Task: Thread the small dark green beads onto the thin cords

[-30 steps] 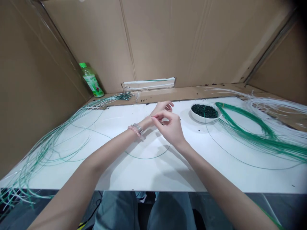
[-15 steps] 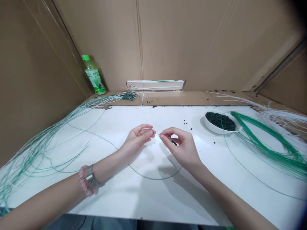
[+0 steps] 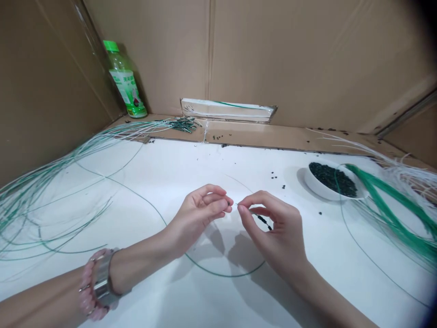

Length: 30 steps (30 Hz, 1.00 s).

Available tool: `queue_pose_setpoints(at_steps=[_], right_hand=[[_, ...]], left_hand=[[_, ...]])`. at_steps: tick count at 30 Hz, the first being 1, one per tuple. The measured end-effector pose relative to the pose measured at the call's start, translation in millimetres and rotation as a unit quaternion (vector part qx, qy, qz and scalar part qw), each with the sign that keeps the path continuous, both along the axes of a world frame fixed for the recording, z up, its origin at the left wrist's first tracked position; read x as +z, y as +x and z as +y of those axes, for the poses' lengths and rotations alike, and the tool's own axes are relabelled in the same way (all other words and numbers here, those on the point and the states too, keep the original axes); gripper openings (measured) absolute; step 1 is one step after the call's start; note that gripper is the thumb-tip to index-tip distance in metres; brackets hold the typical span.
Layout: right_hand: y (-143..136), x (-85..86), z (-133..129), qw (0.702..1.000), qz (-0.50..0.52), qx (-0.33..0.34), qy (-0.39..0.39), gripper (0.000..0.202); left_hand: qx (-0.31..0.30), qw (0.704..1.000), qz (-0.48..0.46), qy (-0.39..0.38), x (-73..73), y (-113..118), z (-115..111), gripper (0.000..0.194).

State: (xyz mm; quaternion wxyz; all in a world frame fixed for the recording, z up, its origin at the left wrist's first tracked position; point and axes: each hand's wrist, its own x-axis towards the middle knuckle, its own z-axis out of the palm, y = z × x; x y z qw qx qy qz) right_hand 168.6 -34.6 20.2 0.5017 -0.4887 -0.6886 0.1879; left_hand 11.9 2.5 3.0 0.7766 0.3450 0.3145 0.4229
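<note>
Above the middle of the white table, my left hand (image 3: 208, 207) is closed, thumb and fingertips pinching a small dark bead (image 3: 229, 203). Just to its right, apart by a small gap, my right hand (image 3: 273, 223) pinches the thin pale end of a strand near that bead. Several black beads (image 3: 262, 219) are strung on the strand under my right hand's fingers. A green cord (image 3: 225, 275) curves along the table below both hands and passes behind my left wrist. My right palm hides part of the strand.
At the right stands a white bowl (image 3: 316, 190) of dark beads, beside a green cord bundle (image 3: 382, 191) and white strands (image 3: 392, 159). Green and white cords (image 3: 85, 141) with beaded ends spread at the left. A green-capped bottle (image 3: 126, 86) leans at the cardboard wall (image 3: 273, 54). Loose beads (image 3: 283, 187) dot the table.
The camera view has shifted and tilted, with the hands appearing larger and slightly lower. The dark bead in my left fingertips and the beads under my right hand now show more clearly.
</note>
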Motion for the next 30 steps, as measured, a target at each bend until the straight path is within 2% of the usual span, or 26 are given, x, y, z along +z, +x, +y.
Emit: queue_pose_setpoints(at_steps=[10, 22, 30], right_hand=[[-2.3, -1.3, -0.8, 0.999, 0.004, 0.024, 0.033, 0.01], [-3.1, -1.2, -2.2, 0.996, -0.021, 0.022, 0.08, 0.013], [-3.3, -1.5, -1.1, 0.998, -0.014, 0.017, 0.059, 0.012]], left_hand=[[-0.015, 1.0, 0.0, 0.026, 0.1, 1.5, -2.0, 0.017], [0.004, 0.998, 0.026, 0.051, 1.7, 1.9, -1.5, 0.02], [0.001, 0.997, 0.036, 0.062, -0.1, 0.5, -1.3, 0.021]])
